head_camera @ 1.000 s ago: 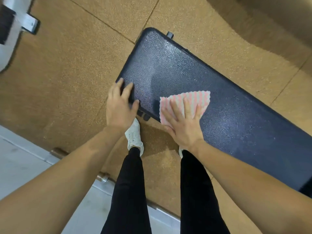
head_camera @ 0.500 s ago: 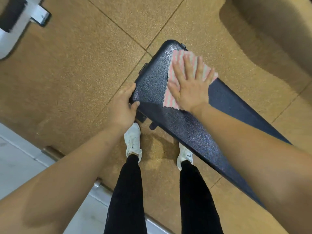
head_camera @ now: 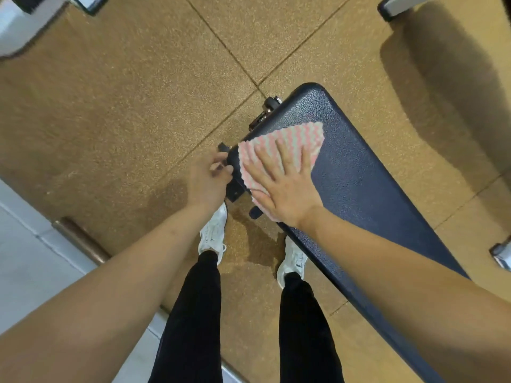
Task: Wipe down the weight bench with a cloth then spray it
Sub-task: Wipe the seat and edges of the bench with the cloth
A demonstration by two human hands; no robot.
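The right hand [head_camera: 284,186] lies flat over the cloth [head_camera: 287,142] and covers its near half, so the cloth's lower edge is out of sight. The bench pad [head_camera: 359,189] passes under the right forearm [head_camera: 401,272] and is cut off at the bottom edge. The pad hides nearly all of the frame beneath it; only black brackets [head_camera: 235,190] stick out at its left side. The left hand [head_camera: 207,178] curls its fingertips at those brackets, and whether they grip anything cannot be told. The right shoe [head_camera: 293,261] is partly tucked under the pad. Blurred grey equipment [head_camera: 16,31] at top left, a metal part [head_camera: 398,6] at top right and a metal foot [head_camera: 502,254] at the right edge are all cropped
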